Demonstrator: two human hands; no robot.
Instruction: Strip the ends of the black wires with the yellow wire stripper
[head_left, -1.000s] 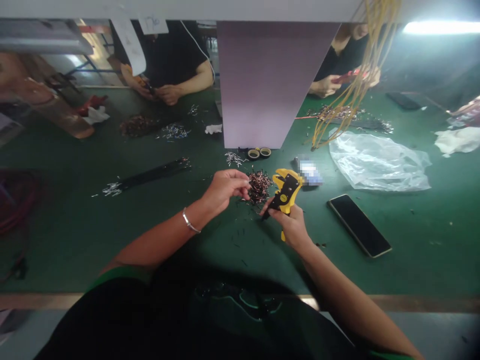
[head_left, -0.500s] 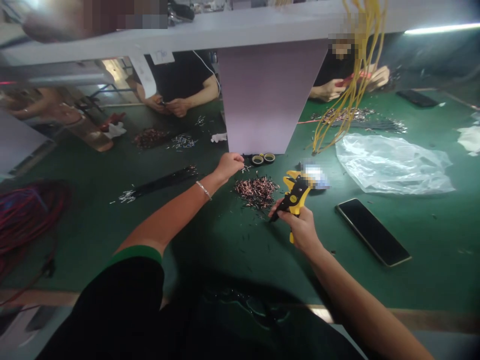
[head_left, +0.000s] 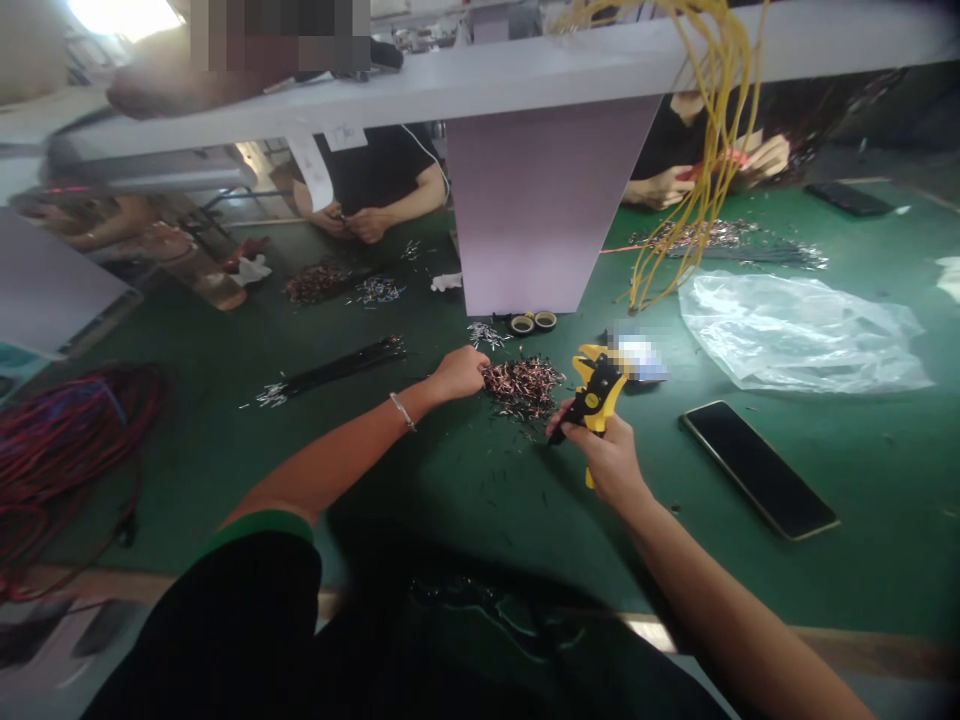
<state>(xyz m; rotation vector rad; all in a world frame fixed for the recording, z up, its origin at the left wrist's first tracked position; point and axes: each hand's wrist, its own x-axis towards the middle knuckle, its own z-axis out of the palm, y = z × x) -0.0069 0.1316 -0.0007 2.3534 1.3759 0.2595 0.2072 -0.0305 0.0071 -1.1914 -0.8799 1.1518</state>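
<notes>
My left hand [head_left: 457, 373] sits at the left edge of a heap of short copper-cored wire pieces [head_left: 523, 388], its fingers curled; anything small inside them is hidden. My right hand [head_left: 607, 458] grips a yellow-and-black wire stripper [head_left: 596, 395], whose jaws point down and left, just right of the heap. Loose dark wire bits [head_left: 487, 480] lie scattered on the green bench mat [head_left: 885, 480] in front of the heap. A small cluster of silvery terminals [head_left: 487, 335] lies beyond my left hand.
Beyond the heap stand tape rolls [head_left: 532, 321] by a pale panel [head_left: 551, 205]. A black phone [head_left: 759, 470] and a clear plastic bag [head_left: 799, 335] lie to the right. Yellow wires [head_left: 712, 150] hang overhead. A red-blue cable coil [head_left: 67, 440] lies left. Two co-workers' hands work across the bench.
My left hand has come back from the far side of the heap to its left edge. The view has tilted and shifted, and the stripper stays in my right hand.
</notes>
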